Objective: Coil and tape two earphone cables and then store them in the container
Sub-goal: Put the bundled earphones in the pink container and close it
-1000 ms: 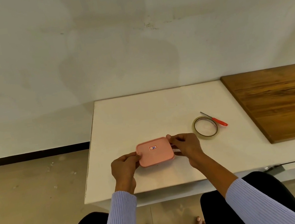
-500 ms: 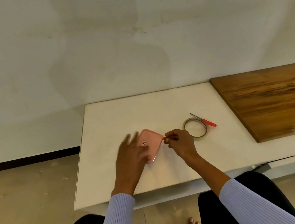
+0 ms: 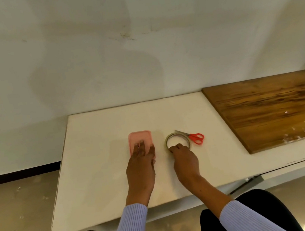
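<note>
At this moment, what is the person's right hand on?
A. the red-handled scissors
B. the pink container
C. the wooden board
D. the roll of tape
D: the right hand has its fingers curled over the near edge of the roll of tape, while the left hand lies flat on the pink container.

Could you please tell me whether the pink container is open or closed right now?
Closed: the pink container lies flat on the table with its lid on, the left hand resting flat on top.
</note>
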